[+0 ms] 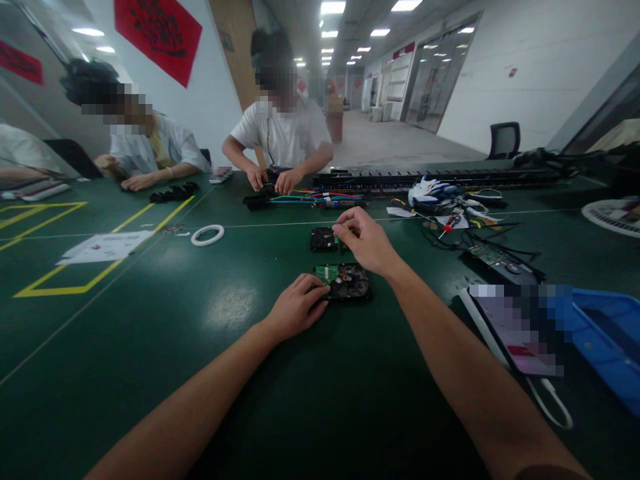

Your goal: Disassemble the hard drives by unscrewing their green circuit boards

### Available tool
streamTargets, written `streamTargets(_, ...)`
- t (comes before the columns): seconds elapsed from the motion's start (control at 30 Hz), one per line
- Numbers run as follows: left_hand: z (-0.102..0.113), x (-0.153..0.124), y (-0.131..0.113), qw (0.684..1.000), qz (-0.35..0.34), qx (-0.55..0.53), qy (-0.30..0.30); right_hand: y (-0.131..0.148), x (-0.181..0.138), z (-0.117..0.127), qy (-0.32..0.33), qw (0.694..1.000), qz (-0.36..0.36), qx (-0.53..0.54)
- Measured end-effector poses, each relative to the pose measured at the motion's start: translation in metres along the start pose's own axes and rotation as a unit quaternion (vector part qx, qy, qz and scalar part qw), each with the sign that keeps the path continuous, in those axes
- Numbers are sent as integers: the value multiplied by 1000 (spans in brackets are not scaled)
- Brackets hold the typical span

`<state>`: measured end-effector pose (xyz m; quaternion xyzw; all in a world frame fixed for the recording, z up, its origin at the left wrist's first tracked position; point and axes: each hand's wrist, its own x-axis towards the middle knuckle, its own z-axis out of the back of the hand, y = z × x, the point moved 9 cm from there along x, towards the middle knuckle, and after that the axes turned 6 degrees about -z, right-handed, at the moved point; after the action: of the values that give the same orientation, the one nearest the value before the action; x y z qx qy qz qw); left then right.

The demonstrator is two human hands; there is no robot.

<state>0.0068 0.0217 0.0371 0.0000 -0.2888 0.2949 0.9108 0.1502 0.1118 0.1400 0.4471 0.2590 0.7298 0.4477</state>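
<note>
A black hard drive [350, 281] with a green circuit board lies on the green table [200, 333] in front of me. My left hand [297, 307] rests on the table with its fingers curled against the drive's left edge, steadying it. My right hand [365, 241] hovers above the drive, fingers pinched on a thin screwdriver that points down at it. A second black drive [324, 239] lies just behind, partly hidden by my right hand.
A white tape ring [207, 235] and a paper sheet [107, 247] lie at left. Cables, gloves [433, 191] and a red-handled screwdriver [450, 225] clutter the right. A blue tray [607, 340] sits at the right edge. Two people sit across the table, handling black parts.
</note>
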Motion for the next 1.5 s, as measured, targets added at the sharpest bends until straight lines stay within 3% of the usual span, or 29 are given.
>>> streamTargets(0.23,-1,0,1,1000,11,0,8,14,-18,10,-62,990,78,-96)
streamTargets(0.43,-2,-1,2,1000,9,-12,6,21,-24,3,-37,975,142,-168)
streamTargets(0.6,-1,-1,2,1000,17,-23,5,16,-23,7,-43,968,105,-225)
streamTargets(0.83,2,0,2,999,25,-38,5,9,-20,9,-50,975,72,-206)
streamTargets(1.23,2,0,1,998,22,-56,3,16,-26,1,-11,980,98,-172)
streamTargets(1.5,0,-1,2,999,23,-48,9,28,-29,-2,-26,973,129,-187)
